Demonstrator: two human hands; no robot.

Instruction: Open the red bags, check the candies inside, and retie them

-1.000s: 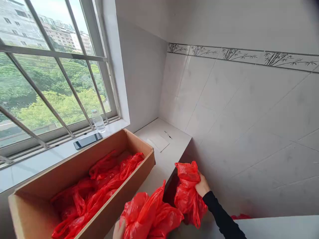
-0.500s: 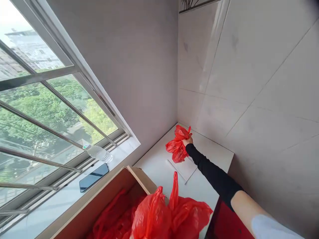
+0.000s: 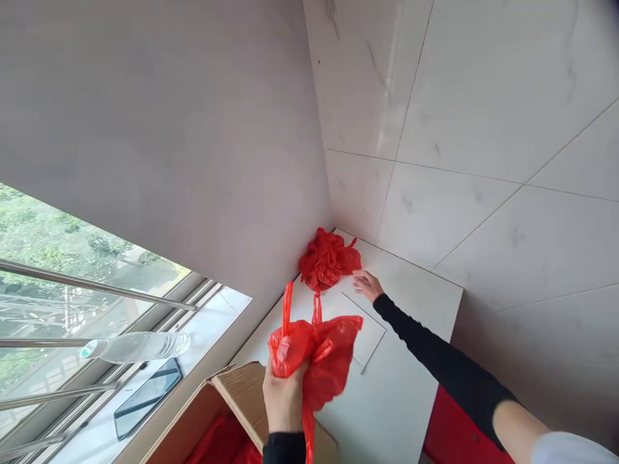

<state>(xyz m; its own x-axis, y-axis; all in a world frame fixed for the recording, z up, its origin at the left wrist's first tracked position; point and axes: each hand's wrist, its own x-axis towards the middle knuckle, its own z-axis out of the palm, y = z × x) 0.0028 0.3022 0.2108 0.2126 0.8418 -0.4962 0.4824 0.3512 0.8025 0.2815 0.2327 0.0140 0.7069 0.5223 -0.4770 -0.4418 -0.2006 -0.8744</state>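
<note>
My left hand (image 3: 286,401) is closed around a bunched red plastic bag (image 3: 333,361), held up over the near part of the white tabletop (image 3: 387,399). Its handle loops stick up and one strip hangs down by the wrist. Further off, my right hand (image 3: 368,283) reaches out with fingers apart, holding nothing, just beside a heap of red plastic bags (image 3: 329,261) in the table's far corner. Below my left hand stands an open cardboard box (image 3: 242,393) with more red plastic bags (image 3: 225,441) inside. A flat white sheet or booklet (image 3: 370,338) lies on the tabletop.
On the windowsill at the left are a clear plastic bottle (image 3: 140,347) lying on its side and a dark phone (image 3: 147,399). Metal window bars (image 3: 97,281) run beyond them. A grey wall (image 3: 193,142) and a tiled wall (image 3: 464,212) meet behind the table.
My right hand has let go of the red bags, which now sit in the far corner. My left hand has risen into view with its red bag. The view has shifted right.
</note>
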